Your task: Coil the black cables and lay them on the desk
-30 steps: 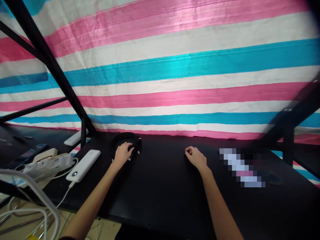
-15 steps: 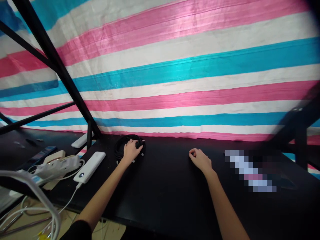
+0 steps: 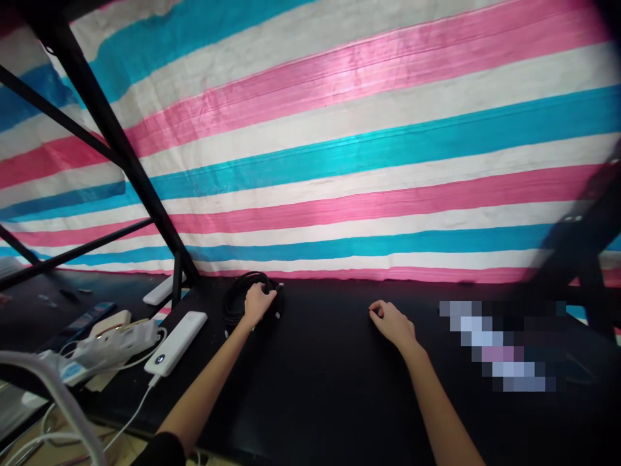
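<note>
My left hand (image 3: 259, 303) rests at the right side of a coiled black cable (image 3: 233, 307) near the back of the black table (image 3: 310, 388). Its fingers are closed on the coil, though the fingertips are partly hidden. Small light-coloured plug ends stick out around the coil. To the right, my right hand (image 3: 392, 323) lies on the bare tabletop, fingers curled in and thumb near the index finger. Nothing shows in it.
A white power bank (image 3: 175, 343) with a plugged-in white cable lies left of the coil. Beyond it are a white power strip (image 3: 114, 343) and a dark phone (image 3: 92, 320). Black frame bars (image 3: 140, 191) rise at left, before a striped sheet (image 3: 363, 155). A blurred-out patch (image 3: 495, 353) is at right.
The view has tilted slightly, so everything sits a little lower. My left hand's fingers have drawn in on the cable coil. My right hand has stayed about where it was.
</note>
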Tool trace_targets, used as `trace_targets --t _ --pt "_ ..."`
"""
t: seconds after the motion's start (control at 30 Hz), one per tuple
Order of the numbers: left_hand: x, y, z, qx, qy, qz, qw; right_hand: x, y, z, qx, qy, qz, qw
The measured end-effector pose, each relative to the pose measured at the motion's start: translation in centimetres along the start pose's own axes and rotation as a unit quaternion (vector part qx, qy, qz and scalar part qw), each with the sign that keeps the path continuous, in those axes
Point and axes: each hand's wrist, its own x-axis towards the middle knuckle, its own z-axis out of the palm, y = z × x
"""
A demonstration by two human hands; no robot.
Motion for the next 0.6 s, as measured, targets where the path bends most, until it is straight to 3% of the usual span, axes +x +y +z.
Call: trace_targets --t 0.3,0.6 --pt "1.2 -1.0 -2.9 -0.210 0.013 -0.024 0.977 0.0 0.1 0.0 0.000 -0.012 0.005 1.000" --pt "-2.1 -0.4 -6.4 -0.302 0.122 0.046 0.944 0.0 -0.1 -0.1 -0.003 -0.007 0.007 1.000"
